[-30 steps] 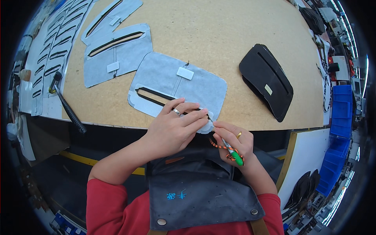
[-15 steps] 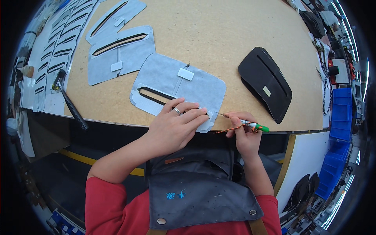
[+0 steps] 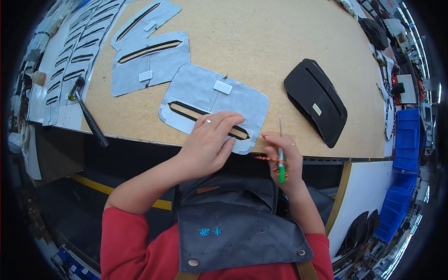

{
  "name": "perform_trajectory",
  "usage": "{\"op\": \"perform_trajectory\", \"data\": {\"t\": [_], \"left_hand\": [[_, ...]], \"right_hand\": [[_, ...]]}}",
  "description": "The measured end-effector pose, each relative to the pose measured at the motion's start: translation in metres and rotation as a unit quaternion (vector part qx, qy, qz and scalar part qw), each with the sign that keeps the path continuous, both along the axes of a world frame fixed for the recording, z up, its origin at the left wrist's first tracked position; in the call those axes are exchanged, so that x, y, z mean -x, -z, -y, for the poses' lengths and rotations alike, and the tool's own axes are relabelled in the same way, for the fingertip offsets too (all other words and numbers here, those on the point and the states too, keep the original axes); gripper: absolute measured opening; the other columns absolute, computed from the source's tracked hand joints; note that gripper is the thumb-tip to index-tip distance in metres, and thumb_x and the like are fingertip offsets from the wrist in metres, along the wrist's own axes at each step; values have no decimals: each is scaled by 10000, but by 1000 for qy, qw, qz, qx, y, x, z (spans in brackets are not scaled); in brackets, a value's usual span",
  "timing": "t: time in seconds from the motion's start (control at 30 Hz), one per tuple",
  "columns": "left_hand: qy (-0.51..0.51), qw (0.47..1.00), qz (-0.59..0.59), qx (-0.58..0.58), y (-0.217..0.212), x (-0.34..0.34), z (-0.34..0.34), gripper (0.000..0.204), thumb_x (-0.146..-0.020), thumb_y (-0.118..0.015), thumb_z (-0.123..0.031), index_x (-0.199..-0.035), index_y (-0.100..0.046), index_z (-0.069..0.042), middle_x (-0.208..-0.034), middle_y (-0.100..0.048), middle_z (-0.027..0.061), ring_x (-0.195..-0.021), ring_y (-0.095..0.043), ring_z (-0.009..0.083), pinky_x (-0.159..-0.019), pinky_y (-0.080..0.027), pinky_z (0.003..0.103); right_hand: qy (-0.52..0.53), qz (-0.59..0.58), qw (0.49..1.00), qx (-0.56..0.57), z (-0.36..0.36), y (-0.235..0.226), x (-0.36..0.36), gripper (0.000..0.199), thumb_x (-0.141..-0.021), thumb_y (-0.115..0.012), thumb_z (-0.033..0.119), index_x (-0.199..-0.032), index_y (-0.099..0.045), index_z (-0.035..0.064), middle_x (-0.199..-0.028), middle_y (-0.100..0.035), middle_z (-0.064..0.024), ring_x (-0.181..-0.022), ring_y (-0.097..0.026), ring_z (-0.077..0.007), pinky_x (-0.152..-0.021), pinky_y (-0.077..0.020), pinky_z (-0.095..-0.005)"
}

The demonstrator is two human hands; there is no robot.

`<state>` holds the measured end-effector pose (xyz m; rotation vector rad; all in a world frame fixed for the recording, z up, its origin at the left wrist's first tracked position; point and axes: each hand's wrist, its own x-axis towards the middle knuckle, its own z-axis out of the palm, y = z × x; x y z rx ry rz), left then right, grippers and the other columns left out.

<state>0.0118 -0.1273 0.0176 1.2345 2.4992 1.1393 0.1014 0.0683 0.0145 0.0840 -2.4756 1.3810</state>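
Note:
A light blue-grey panel (image 3: 240, 100) with a black-edged slot lies near the table's front edge, a small white rectangular patch (image 3: 223, 87) on its far half. My left hand (image 3: 211, 142) rests on the panel's near edge, fingers stretched over the right part of the slot, holding nothing. Just right of the panel, my right hand (image 3: 287, 156) is closed round a slim tool (image 3: 281, 161) with a thin metal shaft and green-ended handle. The shaft points away from me, apart from the panel. An orange-and-black cord (image 3: 266, 158) winds about the handle.
Similar blue-grey panels (image 3: 168, 61) lie at the upper left, beside sheets with rows of black-edged slots (image 3: 74, 46). A black-handled hammer (image 3: 93, 123) juts over the table's left front edge. To the right lie a black slotted piece (image 3: 317, 98) and blue bins (image 3: 405, 140).
The tool has swung from pointing left at the panel's edge to pointing away from me. My left fingers have drawn back slightly, baring the slot's right end.

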Motion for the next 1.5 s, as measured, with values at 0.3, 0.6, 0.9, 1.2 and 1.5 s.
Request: {"op": "perform_trajectory", "data": {"t": [0.3,0.6,0.9,1.2,1.5], "left_hand": [[75,996,52,-9,-17,18,25,409,-769,-666,-128,-1151,-530,-73,-1264,-505,100,-1215,-439,293,-1030,-278,402],[2,995,53,87,-35,54,82,410,-674,-772,-248,-1034,-624,-119,-1236,-552,42,-1298,-366,278,-1082,-209,429],[-33,910,328,-252,-11,58,96,211,-867,-602,-23,-1073,-558,-25,-974,-619,42,-957,-597,156,-897,-446,307],[-182,924,225,-251,9,67,57,269,-953,-455,-28,-1222,-455,-30,-828,-548,10,-743,-484,42,-678,-381,182],[-178,940,102,-272,7,78,46,279,-963,-429,-25,-1241,-451,-34,-794,-533,18,-767,-519,70,-719,-407,206]], "right_hand": [[-96,-150,919,-352,3,15,3,245,-762,-633,151,-1004,-615,117,-1044,-584,-25,-1057,-555,-169,-964,-416,-346],[-164,-131,934,-290,-1,-14,16,174,-670,-639,98,-823,-559,86,-823,-562,-23,-792,-596,-178,-709,-473,-307],[-19,8,994,109,-11,-51,14,105,-824,-624,27,-836,-522,48,-685,-512,-48,-605,-539,-134,-570,-419,-251],[68,122,973,186,-16,-10,54,140,-924,-575,156,-865,-519,42,-687,-497,14,-575,-485,-41,-530,-436,-202],[107,18,982,157,-19,-5,65,134,-922,-591,144,-866,-527,42,-684,-461,43,-594,-407,-30,-519,-334,-199]]}}
